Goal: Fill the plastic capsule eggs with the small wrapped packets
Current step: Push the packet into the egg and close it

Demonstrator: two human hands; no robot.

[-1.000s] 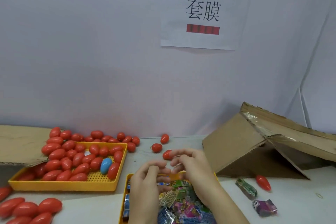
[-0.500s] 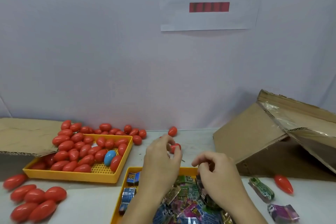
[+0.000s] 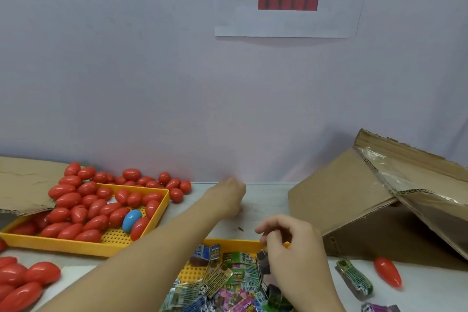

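Dozens of red eggs [image 3: 83,213] are lying heaped in the far yellow tray [image 3: 109,244], long axes pointing every way; they are looking light, hard and slippery, best gripped round the middle. Packets [image 3: 222,276] are filling the near tray [image 3: 235,242], looking thin, crinkly and featherlight, best pinched by an edge. Left hand [image 3: 228,197] is reaching toward the wall, fingers hidden, so I cannot tell their state. Right hand [image 3: 293,256] is pinching a dark packet [image 3: 262,261], standing roughly upright.

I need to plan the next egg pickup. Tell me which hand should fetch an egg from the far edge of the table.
Left. The left hand is stretched out near the back wall, close to the loose red eggs, while the right hand is busy over the packets.
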